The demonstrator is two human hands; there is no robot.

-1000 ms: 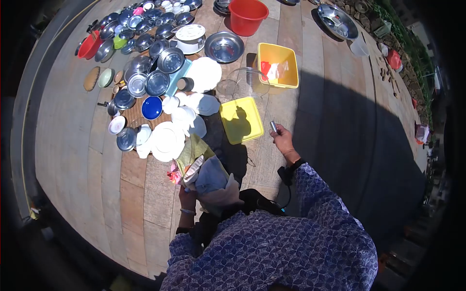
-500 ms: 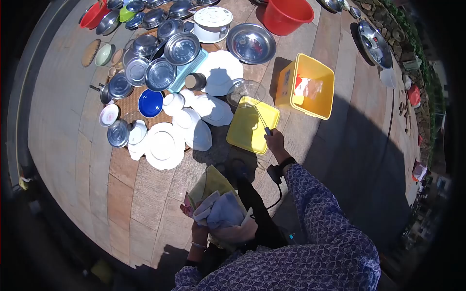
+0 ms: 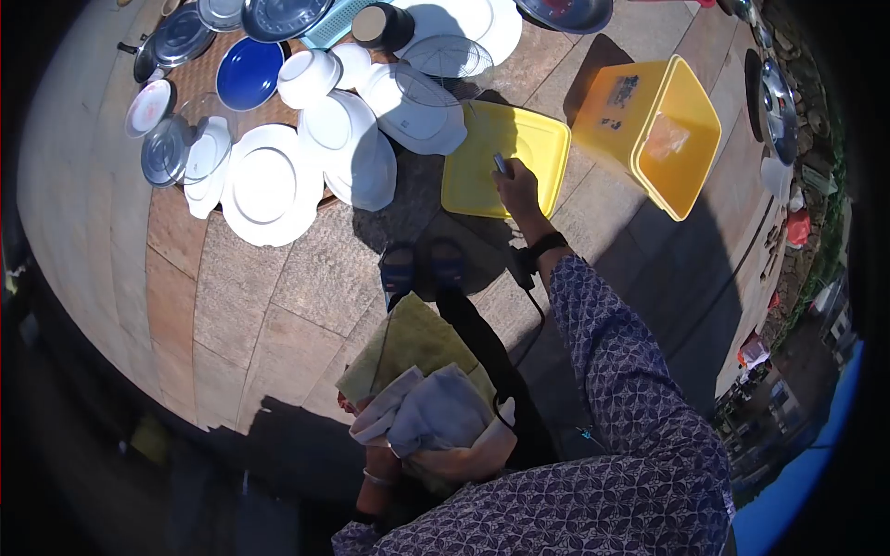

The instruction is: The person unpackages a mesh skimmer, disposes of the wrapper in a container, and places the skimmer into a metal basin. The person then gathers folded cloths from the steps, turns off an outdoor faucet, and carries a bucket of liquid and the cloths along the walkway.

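Gripping the skimmer (image 3: 450,57) by its handle, R hand (image 3: 519,190) is closed over the near part of the yellow lid (image 3: 538,153). Mesh sits past the lid's far edge, overlapping white plates (image 3: 269,185) in view; can't tell if touching. L hand (image 3: 382,461) is at the cloth bundle (image 3: 440,408), low in view & near the body; fingers hidden, so can't tell how closed.

Room: narrow paving (image 3: 306,324) strip btwn lid's R edge & yellow bin (image 3: 616,116); wider stretch btwn plates' near rims & bundle. Plates crowd the lid's L side; sandals (image 3: 399,269) are just off its near-L corner.

Hard to see: skimmer shaft v. thin, mostly lost vs. lid; mesh faint vs. white plates. Metal pan (image 3: 565,11) cut off at top edge. Bag (image 3: 666,139) in bin partly hidden/blurry. Sandals dim in shadow.
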